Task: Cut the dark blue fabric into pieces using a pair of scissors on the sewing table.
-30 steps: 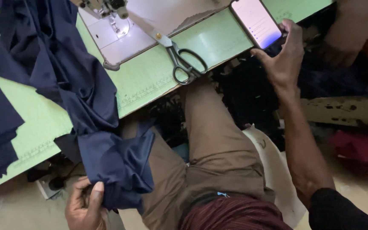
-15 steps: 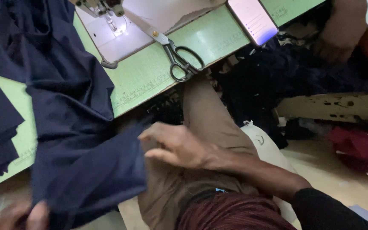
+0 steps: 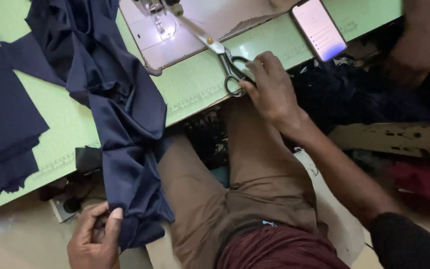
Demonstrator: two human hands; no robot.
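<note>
On the green table [image 3: 195, 94], right hand [image 3: 272, 89] grips scissors [image 3: 227, 67].

We're looking down at a tailoring workshop, a sewing station by every sign: a pale green worktable [image 3: 195, 94] with ruler markings printed along its edge carries a sewing machine [image 3: 165, 25] whose lamp lights the bed under the needle. Dark navy fabric [image 3: 120, 114] spills off the table beside flat cut pieces [image 3: 6, 114], black-handled scissors [image 3: 227, 65] lie at the edge, and we see heaps of dark and red cloth [image 3: 424, 182] piled on the floor nearby.
</note>
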